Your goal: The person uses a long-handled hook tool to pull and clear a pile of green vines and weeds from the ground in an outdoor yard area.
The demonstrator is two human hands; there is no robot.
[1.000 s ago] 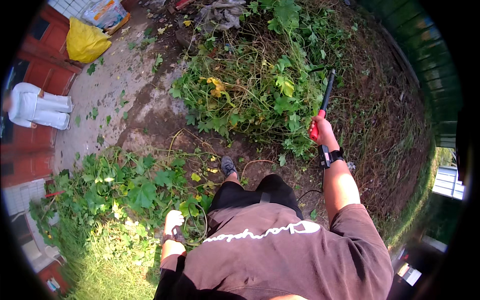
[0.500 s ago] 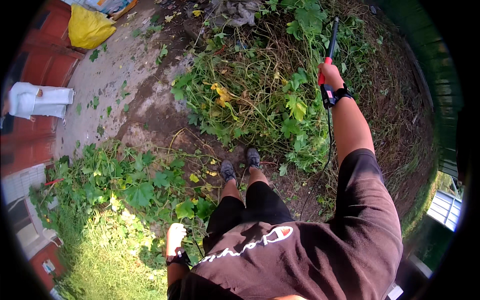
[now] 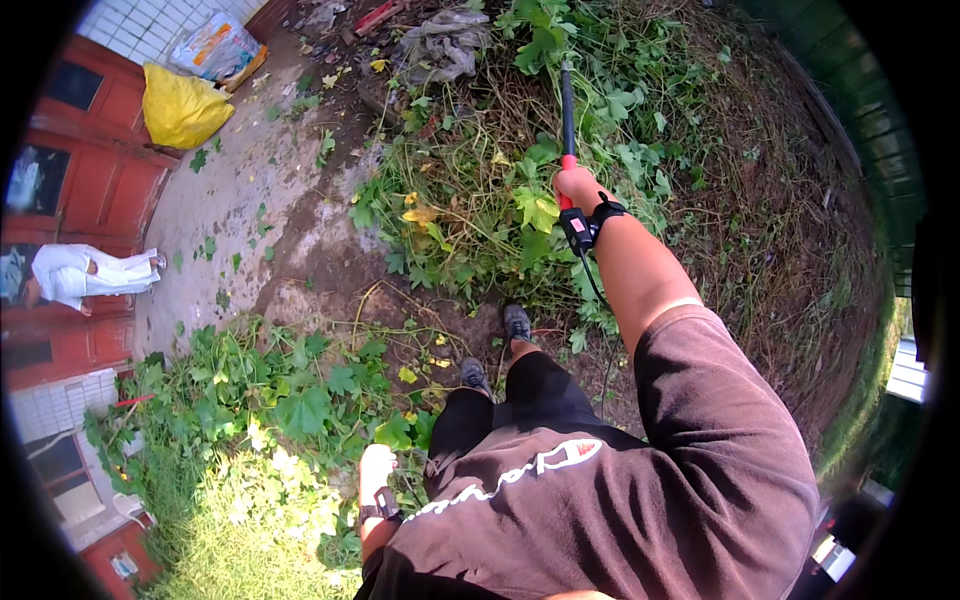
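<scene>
My right hand is wrapped round the red grip of a long tool with a black shaft. The arm is stretched forward over a heap of cut vines and leaves. Leaves hide the far end of the tool, so its head cannot be made out. A dark band with a small black box and a cable sits at my right wrist. Low beside my left thigh hangs my left hand, bright in the sun, its fingers curled with nothing visible in them. Leafy vines grow next to it.
A person in white stands at the left by red doors. A yellow sack and a white package lie on the concrete. Grey plastic sheeting lies behind the heap. A green wall runs along the right.
My right hand and the tool have swung left over the heap, and the tool's end has gone in among the leaves. My feet have shifted. The person in white is bent further over.
</scene>
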